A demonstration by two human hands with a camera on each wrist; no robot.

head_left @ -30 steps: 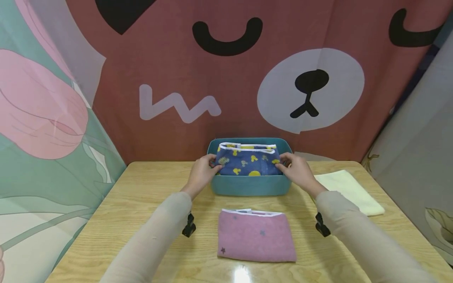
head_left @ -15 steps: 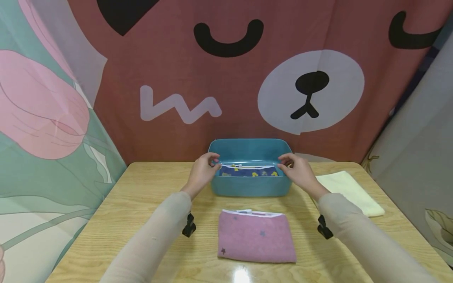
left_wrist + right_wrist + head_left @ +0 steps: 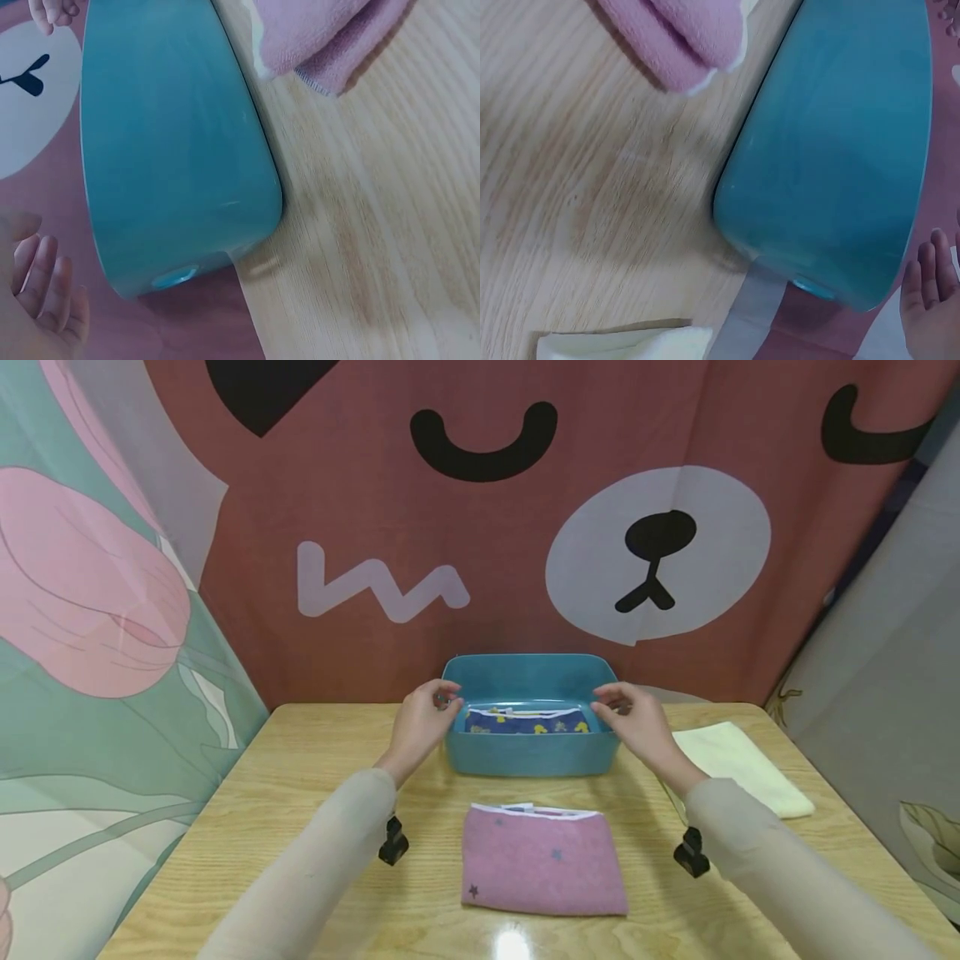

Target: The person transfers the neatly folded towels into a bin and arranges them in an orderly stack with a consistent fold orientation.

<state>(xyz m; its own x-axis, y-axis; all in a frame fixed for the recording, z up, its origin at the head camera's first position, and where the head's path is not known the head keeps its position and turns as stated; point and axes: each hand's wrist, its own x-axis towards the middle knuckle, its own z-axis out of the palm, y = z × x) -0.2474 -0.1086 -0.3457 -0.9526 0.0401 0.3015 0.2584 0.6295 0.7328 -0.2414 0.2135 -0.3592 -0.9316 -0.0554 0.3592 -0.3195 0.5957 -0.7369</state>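
Inside the teal plastic bin lies a folded navy towel with yellow prints and white edging; its lower part is hidden by the bin's front wall. My left hand hovers at the bin's left rim, holding nothing, fingers loosely bent. Over the opposite rim is my right hand, likewise without anything in it. Both wrist views show the bin's front wall, with the left hand and the right hand apart from it. In front of the bin, a folded pink towel with small stars lies on the table.
A pale yellow folded cloth lies on the wooden table at the right, partly behind the right forearm. Close behind the bin hangs a brown bear-print curtain. More printed curtains flank the table's sides.
The navy towel has gone down into the bin and both hands have let go of it. Since then the hands have drawn slightly apart. The pink towel and yellow cloth stay put.
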